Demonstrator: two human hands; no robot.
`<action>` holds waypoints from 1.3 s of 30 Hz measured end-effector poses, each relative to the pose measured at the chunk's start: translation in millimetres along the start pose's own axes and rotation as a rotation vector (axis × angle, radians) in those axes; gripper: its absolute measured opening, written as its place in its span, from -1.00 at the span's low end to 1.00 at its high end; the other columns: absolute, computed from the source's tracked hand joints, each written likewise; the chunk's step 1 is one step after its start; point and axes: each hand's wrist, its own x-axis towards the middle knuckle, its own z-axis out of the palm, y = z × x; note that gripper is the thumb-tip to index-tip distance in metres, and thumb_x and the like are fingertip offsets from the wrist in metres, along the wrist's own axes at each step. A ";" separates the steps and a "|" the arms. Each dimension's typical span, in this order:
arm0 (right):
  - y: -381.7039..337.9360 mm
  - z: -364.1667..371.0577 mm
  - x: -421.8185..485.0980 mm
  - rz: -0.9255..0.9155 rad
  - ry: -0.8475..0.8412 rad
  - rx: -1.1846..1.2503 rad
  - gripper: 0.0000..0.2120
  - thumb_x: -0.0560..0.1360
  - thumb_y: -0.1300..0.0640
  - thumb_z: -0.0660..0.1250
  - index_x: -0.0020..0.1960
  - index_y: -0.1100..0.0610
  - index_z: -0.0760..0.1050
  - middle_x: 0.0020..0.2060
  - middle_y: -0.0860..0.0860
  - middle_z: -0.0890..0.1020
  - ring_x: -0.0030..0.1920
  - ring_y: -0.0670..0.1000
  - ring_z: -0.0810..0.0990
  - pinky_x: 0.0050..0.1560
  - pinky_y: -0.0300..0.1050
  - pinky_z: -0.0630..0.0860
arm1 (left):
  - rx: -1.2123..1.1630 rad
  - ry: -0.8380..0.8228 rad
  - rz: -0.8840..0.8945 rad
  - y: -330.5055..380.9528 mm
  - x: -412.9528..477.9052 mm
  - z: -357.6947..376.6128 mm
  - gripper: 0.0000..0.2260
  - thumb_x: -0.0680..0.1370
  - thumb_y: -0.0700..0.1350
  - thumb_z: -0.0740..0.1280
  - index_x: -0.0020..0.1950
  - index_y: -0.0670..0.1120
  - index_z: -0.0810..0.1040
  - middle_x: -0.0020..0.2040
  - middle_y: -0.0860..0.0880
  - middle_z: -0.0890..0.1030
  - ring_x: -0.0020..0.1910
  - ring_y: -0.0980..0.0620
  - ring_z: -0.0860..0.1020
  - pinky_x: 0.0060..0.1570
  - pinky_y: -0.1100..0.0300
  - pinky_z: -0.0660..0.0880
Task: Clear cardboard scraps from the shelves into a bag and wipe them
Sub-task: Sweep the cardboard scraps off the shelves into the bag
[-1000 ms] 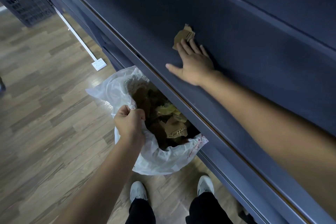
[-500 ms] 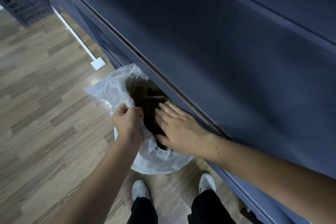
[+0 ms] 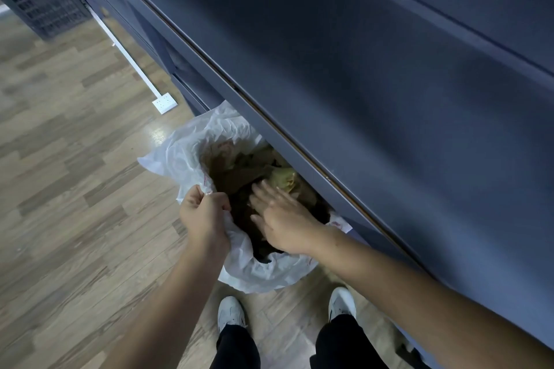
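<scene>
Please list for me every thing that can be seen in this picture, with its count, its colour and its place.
shelf: one, dark blue, upper right
bag: one, white plastic, below the shelf's front edge, mouth open
cardboard scraps: many, brown, inside the bag
socket strip: one, white, on the floor beyond the bag
crate: one, dark grey, top left corner
floor: wood planks, left side
shoes: two, white, bottom
left hand: grips the bag's rim
right hand: fingers spread over the scraps
</scene>
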 end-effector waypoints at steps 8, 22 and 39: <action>0.4 2.9 -0.4 0.032 0.413 0.242 -0.60 0.56 0.30 0.08 0.40 0.21 0.33 0.41 0.10 0.34 0.43 0.07 0.24 0.43 -0.12 0.04 | 0.077 0.026 -0.029 -9.5 16.2 -27.8 -0.64 0.31 -0.53 0.09 -0.42 -0.08 0.13 -0.42 -0.02 0.17 -0.45 0.07 0.16 -0.56 0.31 0.13; 31.3 29.5 25.8 0.701 0.426 0.479 -0.71 0.50 0.24 0.16 -0.37 0.09 0.20 -0.33 0.05 0.43 -0.21 0.12 0.42 -0.38 -0.17 0.22 | 0.091 0.075 -0.215 -39.5 35.3 -92.0 -0.66 0.31 -0.52 0.07 -0.37 -0.07 0.28 -0.35 -0.08 0.29 -0.38 -0.02 0.29 -0.39 0.15 0.21; 69.2 140.7 56.7 0.694 0.246 0.178 -0.63 0.54 0.26 0.15 -0.38 0.06 0.11 -0.35 0.04 0.36 -0.17 0.13 0.39 -0.22 -0.12 0.26 | 0.457 0.080 -0.200 -206.3 65.1 -135.3 -0.85 0.42 -0.36 0.23 -0.23 -0.14 0.33 -0.29 -0.13 0.36 -0.25 -0.04 0.36 -0.26 0.07 0.33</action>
